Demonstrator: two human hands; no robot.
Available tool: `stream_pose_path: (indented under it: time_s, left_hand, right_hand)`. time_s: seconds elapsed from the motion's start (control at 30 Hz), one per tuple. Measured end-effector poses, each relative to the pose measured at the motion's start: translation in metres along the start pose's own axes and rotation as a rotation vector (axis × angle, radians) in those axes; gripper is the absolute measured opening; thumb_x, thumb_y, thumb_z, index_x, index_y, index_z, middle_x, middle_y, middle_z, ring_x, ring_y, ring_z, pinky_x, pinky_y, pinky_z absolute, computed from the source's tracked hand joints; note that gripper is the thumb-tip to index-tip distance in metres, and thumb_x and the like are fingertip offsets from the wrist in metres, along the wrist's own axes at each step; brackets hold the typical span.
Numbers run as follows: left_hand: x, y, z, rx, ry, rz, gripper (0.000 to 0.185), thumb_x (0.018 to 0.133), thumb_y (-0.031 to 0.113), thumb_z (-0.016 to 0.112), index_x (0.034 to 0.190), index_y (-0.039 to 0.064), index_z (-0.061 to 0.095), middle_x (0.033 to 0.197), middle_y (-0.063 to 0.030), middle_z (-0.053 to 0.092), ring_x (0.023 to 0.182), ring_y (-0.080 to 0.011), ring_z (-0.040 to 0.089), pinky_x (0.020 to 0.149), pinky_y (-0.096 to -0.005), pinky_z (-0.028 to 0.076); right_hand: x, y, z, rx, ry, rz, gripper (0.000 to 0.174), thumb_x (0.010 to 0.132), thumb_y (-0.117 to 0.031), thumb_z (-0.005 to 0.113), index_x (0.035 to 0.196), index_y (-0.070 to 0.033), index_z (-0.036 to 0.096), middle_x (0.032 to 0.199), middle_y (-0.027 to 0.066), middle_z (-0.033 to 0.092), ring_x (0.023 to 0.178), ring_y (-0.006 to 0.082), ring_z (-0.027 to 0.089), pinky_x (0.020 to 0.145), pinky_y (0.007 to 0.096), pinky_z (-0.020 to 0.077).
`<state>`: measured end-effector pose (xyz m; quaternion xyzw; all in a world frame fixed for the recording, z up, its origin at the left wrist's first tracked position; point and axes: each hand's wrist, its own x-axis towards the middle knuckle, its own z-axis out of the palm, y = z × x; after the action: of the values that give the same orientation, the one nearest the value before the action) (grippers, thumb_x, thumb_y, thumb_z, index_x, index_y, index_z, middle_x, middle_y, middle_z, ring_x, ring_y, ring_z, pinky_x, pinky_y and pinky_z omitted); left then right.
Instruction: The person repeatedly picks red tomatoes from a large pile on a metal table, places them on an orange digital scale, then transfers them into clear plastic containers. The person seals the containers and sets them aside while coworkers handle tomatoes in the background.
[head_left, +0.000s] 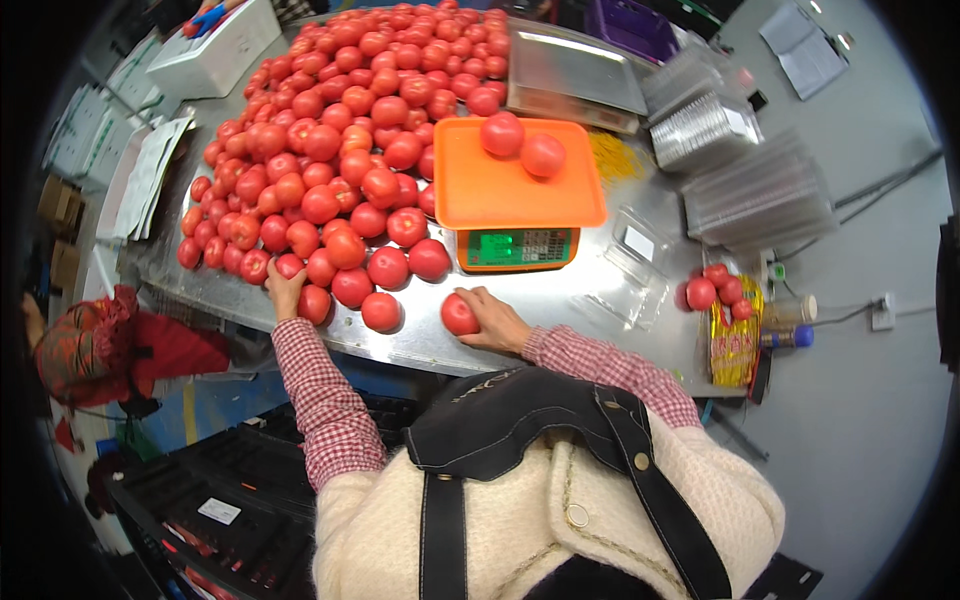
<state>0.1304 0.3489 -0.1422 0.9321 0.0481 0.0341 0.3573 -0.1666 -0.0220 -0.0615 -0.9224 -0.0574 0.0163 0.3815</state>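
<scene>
My right hand (496, 321) is closed around a tomato (459, 314) on the metal table near its front edge. At the front of a large heap of red tomatoes (322, 141), my left hand (286, 291) grips another tomato (289, 265) between thumb and fingers. Past my right hand stands a digital scale (517, 249) with a lit green display. Its orange tray (480, 180) bears two tomatoes (523, 145) towards the back. A loose tomato (381, 312) sits between my hands.
Stacks of clear plastic containers (757, 191) line the right side, near yellow rubber bands (615, 157). A second scale (574, 71) stands behind. A yellow bag (735, 345) lies at the right edge with several small tomatoes. Another person (135, 345) is at left; black crates (225, 487) stand below.
</scene>
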Motion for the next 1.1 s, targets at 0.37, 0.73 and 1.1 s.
stream_pose_path:
  time_s: [0.37, 0.73, 1.1]
  left_hand:
    - [-0.013, 0.014, -0.012, -0.045, -0.017, 0.053, 0.082, 0.064, 0.032, 0.080, 0.134, 0.008, 0.044, 0.122, -0.0269, 0.055, 0.113, -0.0385, 0.054, 0.094, -0.0436, 0.044]
    - [-0.028, 0.025, -0.006, -0.041, 0.100, 0.042, 0.081, 0.061, 0.036, 0.080, 0.129, 0.010, 0.047, 0.117, -0.0277, 0.056, 0.107, -0.0424, 0.054, 0.092, -0.0461, 0.045]
    - [-0.064, 0.150, -0.010, 0.029, 0.381, 0.387, 0.053, 0.075, 0.021, 0.072, 0.120, 0.000, 0.053, 0.115, -0.0164, 0.055, 0.107, -0.0325, 0.050, 0.094, -0.0425, 0.039]
  right_hand:
    - [0.011, -0.011, -0.004, -0.142, -0.057, 0.004, 0.073, 0.072, -0.028, 0.075, 0.133, -0.006, 0.039, 0.110, 0.0197, 0.051, 0.100, 0.0372, 0.055, 0.086, 0.0440, 0.0469]
    - [0.159, 0.063, -0.183, -0.561, 0.617, 0.040, 0.068, 0.074, -0.037, 0.073, 0.129, -0.009, 0.045, 0.112, 0.0161, 0.057, 0.106, 0.0329, 0.053, 0.089, 0.0440, 0.0439]
    - [0.196, 0.059, -0.186, -0.503, 0.203, 0.194, 0.079, 0.065, -0.039, 0.075, 0.132, -0.016, 0.041, 0.114, 0.0252, 0.050, 0.101, 0.0425, 0.057, 0.085, 0.0468, 0.0495]
